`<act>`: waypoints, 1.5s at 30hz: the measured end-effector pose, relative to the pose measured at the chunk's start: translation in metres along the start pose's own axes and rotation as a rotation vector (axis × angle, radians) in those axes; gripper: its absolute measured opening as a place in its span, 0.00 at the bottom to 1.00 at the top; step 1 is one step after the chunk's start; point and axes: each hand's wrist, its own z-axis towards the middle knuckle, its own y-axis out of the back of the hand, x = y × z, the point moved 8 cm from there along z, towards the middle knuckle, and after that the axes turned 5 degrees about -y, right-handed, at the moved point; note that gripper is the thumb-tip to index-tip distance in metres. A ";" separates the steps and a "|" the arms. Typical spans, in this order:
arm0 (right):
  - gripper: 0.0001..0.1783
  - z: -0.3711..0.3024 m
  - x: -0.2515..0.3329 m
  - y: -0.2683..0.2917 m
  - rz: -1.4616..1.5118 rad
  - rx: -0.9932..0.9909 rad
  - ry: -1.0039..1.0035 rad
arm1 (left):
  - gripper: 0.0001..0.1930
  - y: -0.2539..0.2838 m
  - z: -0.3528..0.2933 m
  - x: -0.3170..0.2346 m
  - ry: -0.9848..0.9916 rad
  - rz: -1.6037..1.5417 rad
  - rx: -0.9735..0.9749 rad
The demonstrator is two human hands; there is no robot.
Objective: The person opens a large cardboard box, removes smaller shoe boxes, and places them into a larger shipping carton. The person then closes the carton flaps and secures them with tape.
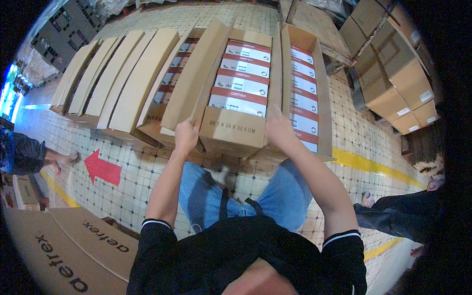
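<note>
In front of me stands an open cardboard carton, packed with a column of red-and-white shoe boxes. My left hand is closed on the near end of its raised left flap. On the opposite side, my right hand grips the near end of the right flap; its fingertips are partly hidden. Touching on the right is another open carton with similar boxes inside. To the left, a partly open carton shows more red-and-white boxes.
Several cartons with folded-over flaps continue the row leftward. Stacked brown cartons stand at the right, large cartons at the lower left. Other people's legs show on both sides. The tiled floor carries a red arrow and yellow lines.
</note>
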 end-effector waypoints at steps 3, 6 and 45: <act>0.14 -0.040 0.024 0.002 -0.126 -0.166 0.156 | 0.19 0.006 -0.032 0.012 0.012 -0.010 -0.026; 0.23 -0.046 0.061 0.001 -0.128 -0.124 0.082 | 0.18 0.011 -0.054 0.016 0.047 -0.049 -0.054; 0.25 -0.145 0.166 0.037 0.327 -0.302 0.316 | 0.17 0.052 -0.036 -0.012 -0.069 -0.324 0.220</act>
